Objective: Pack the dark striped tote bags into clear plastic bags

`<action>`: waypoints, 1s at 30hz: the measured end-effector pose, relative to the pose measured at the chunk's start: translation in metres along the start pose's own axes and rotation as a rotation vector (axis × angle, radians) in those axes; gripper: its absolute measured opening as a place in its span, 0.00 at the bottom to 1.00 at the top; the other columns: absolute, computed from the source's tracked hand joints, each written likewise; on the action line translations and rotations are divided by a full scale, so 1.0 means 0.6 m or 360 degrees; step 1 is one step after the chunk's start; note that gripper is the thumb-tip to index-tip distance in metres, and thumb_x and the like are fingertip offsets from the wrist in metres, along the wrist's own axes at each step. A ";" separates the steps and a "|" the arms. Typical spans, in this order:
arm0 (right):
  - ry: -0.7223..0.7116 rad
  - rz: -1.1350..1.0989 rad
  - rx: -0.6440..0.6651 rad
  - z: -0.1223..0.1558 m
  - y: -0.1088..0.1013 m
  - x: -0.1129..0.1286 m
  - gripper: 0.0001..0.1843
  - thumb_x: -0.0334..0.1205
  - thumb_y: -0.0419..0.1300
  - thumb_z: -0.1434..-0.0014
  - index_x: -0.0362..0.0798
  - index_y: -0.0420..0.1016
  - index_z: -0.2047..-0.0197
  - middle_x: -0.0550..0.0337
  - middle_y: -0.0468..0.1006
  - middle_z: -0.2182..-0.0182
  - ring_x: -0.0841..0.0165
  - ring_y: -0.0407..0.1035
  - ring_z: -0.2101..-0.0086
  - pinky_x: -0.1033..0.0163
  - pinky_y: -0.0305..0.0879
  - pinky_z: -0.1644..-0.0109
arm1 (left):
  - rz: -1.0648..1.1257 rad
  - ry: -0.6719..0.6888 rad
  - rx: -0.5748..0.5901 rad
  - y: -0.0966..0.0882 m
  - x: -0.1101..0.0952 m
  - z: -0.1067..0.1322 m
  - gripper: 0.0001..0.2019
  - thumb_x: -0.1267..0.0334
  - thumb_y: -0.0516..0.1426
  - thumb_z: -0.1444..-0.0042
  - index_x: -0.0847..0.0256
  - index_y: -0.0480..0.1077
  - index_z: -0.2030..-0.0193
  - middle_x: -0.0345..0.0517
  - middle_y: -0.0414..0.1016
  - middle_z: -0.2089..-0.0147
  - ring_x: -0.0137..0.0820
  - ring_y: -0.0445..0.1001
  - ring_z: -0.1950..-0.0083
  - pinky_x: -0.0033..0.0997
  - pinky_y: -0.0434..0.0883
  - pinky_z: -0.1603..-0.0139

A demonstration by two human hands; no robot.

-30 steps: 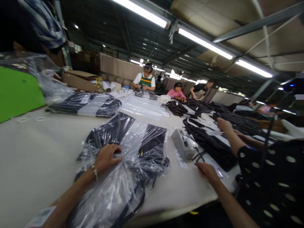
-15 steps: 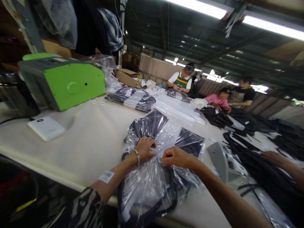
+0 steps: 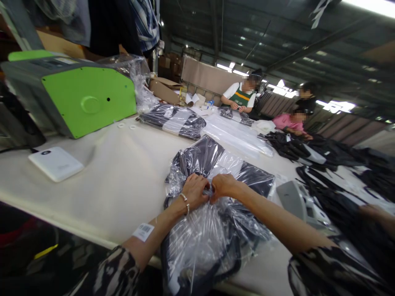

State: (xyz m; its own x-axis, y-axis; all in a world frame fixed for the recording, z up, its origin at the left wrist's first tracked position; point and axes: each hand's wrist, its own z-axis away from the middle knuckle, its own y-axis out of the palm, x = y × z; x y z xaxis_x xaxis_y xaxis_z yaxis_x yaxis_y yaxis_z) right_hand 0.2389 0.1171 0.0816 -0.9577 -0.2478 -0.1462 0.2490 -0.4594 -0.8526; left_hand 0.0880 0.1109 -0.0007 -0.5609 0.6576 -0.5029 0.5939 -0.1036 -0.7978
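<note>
A clear plastic bag (image 3: 212, 230) holding dark folded fabric lies on the cream table (image 3: 123, 172) in front of me. My left hand (image 3: 194, 190) presses down on the bag's middle with its fingers curled onto the plastic. My right hand (image 3: 224, 186) meets it from the right, fingers pinched on the plastic at the same spot. The two hands touch each other. A bracelet sits on my left wrist and a barcode sticker on my left forearm.
A green machine (image 3: 80, 98) and a white flat device (image 3: 55, 163) stand at the left. More bagged fabric (image 3: 173, 119) and clear bags (image 3: 234, 135) lie further back. A grey tape dispenser (image 3: 296, 201) and black straps (image 3: 324, 181) are at the right. Three people sit at the far end.
My right hand came from the table's right side onto the bag and now touches my left hand. The view swung left, bringing the green machine into sight.
</note>
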 end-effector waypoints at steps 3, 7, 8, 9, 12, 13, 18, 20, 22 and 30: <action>0.0163 -0.0171 -0.0238 0.021 0.028 -0.040 0.28 0.66 0.67 0.61 0.52 0.78 0.67 0.58 0.80 0.67 0.60 0.74 0.63 0.62 0.61 0.64 | 0.0016 0.0019 -0.0031 0.002 0.000 0.000 0.11 0.63 0.63 0.53 0.56 0.71 0.61 0.41 0.73 0.60 0.37 0.68 0.53 0.40 0.60 0.42; 0.0402 -0.0538 -0.0659 0.052 0.070 -0.078 0.19 0.56 0.67 0.54 0.50 0.73 0.69 0.62 0.77 0.70 0.67 0.69 0.70 0.65 0.54 0.69 | 0.0015 0.0004 -0.0050 0.002 0.002 -0.001 0.12 0.63 0.64 0.54 0.56 0.71 0.62 0.40 0.73 0.60 0.37 0.67 0.53 0.40 0.60 0.44; 0.0412 -0.0655 -0.0754 0.056 0.081 -0.079 0.17 0.54 0.66 0.53 0.50 0.72 0.69 0.63 0.76 0.72 0.68 0.68 0.71 0.65 0.53 0.70 | 0.0015 0.0005 -0.0044 0.002 0.003 -0.002 0.12 0.63 0.64 0.54 0.56 0.71 0.62 0.40 0.73 0.60 0.37 0.67 0.53 0.40 0.61 0.44; 0.0393 -0.0772 -0.0822 0.058 0.092 -0.074 0.16 0.52 0.66 0.52 0.50 0.71 0.70 0.64 0.76 0.73 0.69 0.67 0.72 0.66 0.53 0.70 | 0.0014 0.0006 -0.0035 0.002 0.004 -0.002 0.12 0.62 0.64 0.54 0.56 0.71 0.62 0.40 0.73 0.60 0.37 0.67 0.53 0.40 0.61 0.44; 0.0327 -0.0991 -0.0901 0.056 0.121 -0.049 0.15 0.50 0.67 0.54 0.49 0.70 0.72 0.65 0.74 0.74 0.70 0.65 0.73 0.66 0.53 0.70 | -0.0006 0.0016 -0.0009 0.001 0.004 -0.004 0.12 0.62 0.64 0.54 0.56 0.71 0.61 0.40 0.74 0.59 0.36 0.68 0.53 0.40 0.61 0.44; 0.0348 -0.0997 -0.0945 0.056 0.127 -0.043 0.14 0.49 0.67 0.54 0.49 0.71 0.72 0.64 0.74 0.73 0.69 0.66 0.72 0.66 0.54 0.69 | -0.0020 0.0012 0.0001 0.000 0.004 -0.004 0.11 0.63 0.63 0.54 0.56 0.71 0.61 0.40 0.74 0.59 0.37 0.68 0.53 0.39 0.61 0.44; 0.0589 -0.1026 -0.1335 0.108 0.150 -0.118 0.07 0.42 0.64 0.51 0.50 0.75 0.68 0.59 0.78 0.66 0.65 0.70 0.63 0.63 0.61 0.57 | -0.0086 -0.0024 0.0073 -0.007 0.002 -0.009 0.10 0.63 0.61 0.53 0.57 0.72 0.61 0.43 0.75 0.59 0.39 0.69 0.53 0.40 0.63 0.47; 0.0786 -0.1106 -0.1424 0.170 0.167 -0.191 0.10 0.45 0.61 0.48 0.50 0.76 0.65 0.58 0.79 0.63 0.65 0.71 0.61 0.62 0.62 0.54 | -0.0089 -0.0004 0.0095 -0.009 0.004 -0.012 0.10 0.63 0.60 0.52 0.57 0.72 0.61 0.43 0.75 0.59 0.40 0.69 0.53 0.40 0.63 0.48; 0.1085 -0.1172 -0.1464 0.247 0.190 -0.268 0.14 0.49 0.58 0.46 0.49 0.76 0.63 0.56 0.80 0.62 0.63 0.72 0.60 0.61 0.63 0.52 | -0.0072 0.0018 0.0101 -0.010 0.005 -0.014 0.10 0.62 0.59 0.52 0.57 0.72 0.61 0.43 0.75 0.59 0.40 0.69 0.54 0.41 0.63 0.48; 0.1510 -0.1845 -0.1235 0.372 0.283 -0.425 0.18 0.52 0.60 0.52 0.44 0.77 0.75 0.50 0.80 0.74 0.60 0.74 0.70 0.58 0.68 0.66 | -0.0027 -0.0017 0.0119 -0.016 -0.002 -0.014 0.10 0.60 0.58 0.52 0.56 0.73 0.62 0.43 0.76 0.58 0.40 0.70 0.53 0.40 0.63 0.49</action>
State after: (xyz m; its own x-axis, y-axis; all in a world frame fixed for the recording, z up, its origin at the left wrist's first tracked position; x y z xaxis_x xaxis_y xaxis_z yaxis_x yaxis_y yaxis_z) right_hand 0.5575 -0.0881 0.0861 -0.3864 0.5921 0.7072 -0.4464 0.5510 -0.7051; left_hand 0.0876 0.1175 0.0106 -0.5769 0.6518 -0.4923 0.5398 -0.1481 -0.8287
